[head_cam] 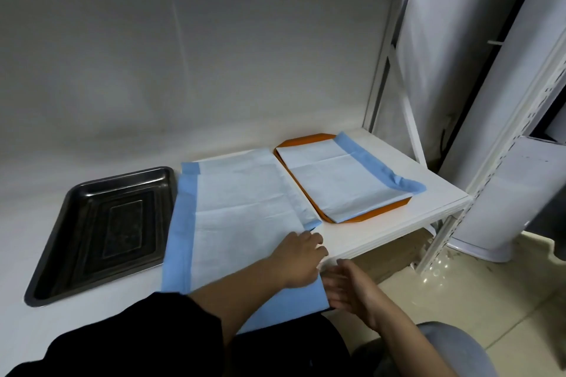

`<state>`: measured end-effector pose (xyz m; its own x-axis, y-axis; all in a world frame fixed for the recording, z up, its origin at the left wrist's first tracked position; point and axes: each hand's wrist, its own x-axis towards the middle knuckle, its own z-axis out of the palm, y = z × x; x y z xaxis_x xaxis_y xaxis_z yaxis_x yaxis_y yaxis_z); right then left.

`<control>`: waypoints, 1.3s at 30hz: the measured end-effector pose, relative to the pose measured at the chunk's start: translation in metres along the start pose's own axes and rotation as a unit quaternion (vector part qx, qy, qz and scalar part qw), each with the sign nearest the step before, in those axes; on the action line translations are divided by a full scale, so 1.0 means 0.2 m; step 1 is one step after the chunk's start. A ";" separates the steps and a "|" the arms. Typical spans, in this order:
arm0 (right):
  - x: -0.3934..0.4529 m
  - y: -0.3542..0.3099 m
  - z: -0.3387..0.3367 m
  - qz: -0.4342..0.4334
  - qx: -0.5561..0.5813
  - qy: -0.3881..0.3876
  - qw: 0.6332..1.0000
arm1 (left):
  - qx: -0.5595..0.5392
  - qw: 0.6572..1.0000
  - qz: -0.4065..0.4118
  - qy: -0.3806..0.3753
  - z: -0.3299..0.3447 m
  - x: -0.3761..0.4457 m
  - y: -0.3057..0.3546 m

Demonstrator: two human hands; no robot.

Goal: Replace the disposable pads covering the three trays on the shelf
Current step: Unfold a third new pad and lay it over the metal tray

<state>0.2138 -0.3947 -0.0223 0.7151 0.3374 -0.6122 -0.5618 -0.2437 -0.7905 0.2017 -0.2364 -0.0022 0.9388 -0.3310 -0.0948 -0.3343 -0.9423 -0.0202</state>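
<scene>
The fingers of the left hand lie curled down on the right edge of the middle pad, near its front right corner; whether they pinch the pad's edge or only press it cannot be told. The left forearm crosses the pad's front blue border from a black sleeve. The right hand hangs just off the front edge of the shelf, fingers straight and loosely spread, holding nothing, its fingertips close to the pad's front right corner.

The middle pad lies in the centre of the shelf, white with blue borders along its left and front sides, its long axis running from the front edge toward the back wall. It overhangs the front edge of the shelf. No tray shows under it.

To its right, near the shelf's right end, an orange tray carries a second pad, long axis also front to back but turned slightly, with a blue border along its right side spilling over the tray's rim.

At the left, a dark metal tray sits bare, just beside the middle pad's left border, long axis front to back.
</scene>
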 end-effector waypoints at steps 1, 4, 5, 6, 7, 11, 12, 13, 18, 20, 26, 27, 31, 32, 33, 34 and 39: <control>0.04 0.00 0.01 0.008 0.025 0.007 1.000 | -0.013 1.000 -0.019 0.006 0.03 -0.04 0.03; 0.10 -0.02 0.04 0.044 0.095 0.000 0.995 | -0.083 0.994 -0.071 -0.032 0.10 -0.16 0.12; 0.12 -0.03 0.05 0.049 0.093 -0.002 0.994 | -0.104 0.991 -0.070 -0.052 0.11 -0.20 0.14; 0.12 -0.05 0.07 0.048 0.081 -0.006 0.996 | -0.127 0.987 -0.059 -0.076 0.12 -0.24 0.16; 0.13 -0.06 0.08 0.040 0.059 -0.008 0.997 | -0.158 0.982 -0.038 -0.100 0.12 -0.27 0.17; 0.14 -0.08 0.14 -0.015 -0.023 -0.024 0.999 | -0.284 0.931 0.047 -0.223 0.06 -0.35 0.18; 0.13 -0.08 0.15 -0.033 -0.045 -0.018 0.998 | -0.304 0.919 0.042 -0.248 0.04 -0.36 0.16; 0.14 -0.09 0.16 -0.043 -0.063 -0.012 0.997 | -0.333 0.907 0.032 -0.255 0.03 -0.36 0.13; 0.16 -0.12 0.18 -0.037 -0.111 -0.024 0.993 | -0.475 0.868 -0.118 -0.085 -0.05 -0.41 -0.17; 0.16 -0.13 0.18 -0.076 -0.230 0.036 0.970 | -0.438 0.874 -0.207 0.038 -0.09 -0.44 -0.31; 0.22 -0.33 0.27 -0.250 -0.446 0.252 0.821 | -0.235 0.868 -0.423 0.113 -0.15 -0.46 -0.71; 0.26 -0.37 0.29 -0.265 -0.452 0.233 0.819 | -0.234 0.857 -0.448 0.103 -0.16 -0.46 -0.77; 0.46 -0.53 0.37 -0.248 -0.428 0.128 0.860 | -0.292 0.803 -0.515 0.065 -0.10 -0.44 -0.97; 0.52 -0.56 0.38 -0.234 -0.413 0.117 0.872 | -0.310 0.791 -0.524 0.055 -0.07 -0.44 -1.00; 0.57 -0.58 0.40 -0.216 -0.407 0.111 0.880 | -0.329 0.777 -0.534 0.051 -0.04 -0.44 -1.04; 0.62 -0.61 0.41 -0.206 -0.404 0.108 0.885 | -0.349 0.761 -0.544 0.052 -0.02 -0.43 -1.06; 0.78 -0.66 0.46 -0.145 -0.346 0.104 0.921 | -0.447 0.680 -0.576 0.076 0.05 -0.43 -1.18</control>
<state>0.3623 -0.2257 -0.0120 0.8982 0.3154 -0.3060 0.0140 -0.7165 -0.6974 0.1987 0.0145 -0.0002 0.5556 0.7156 -0.4234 0.7508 -0.2129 0.6253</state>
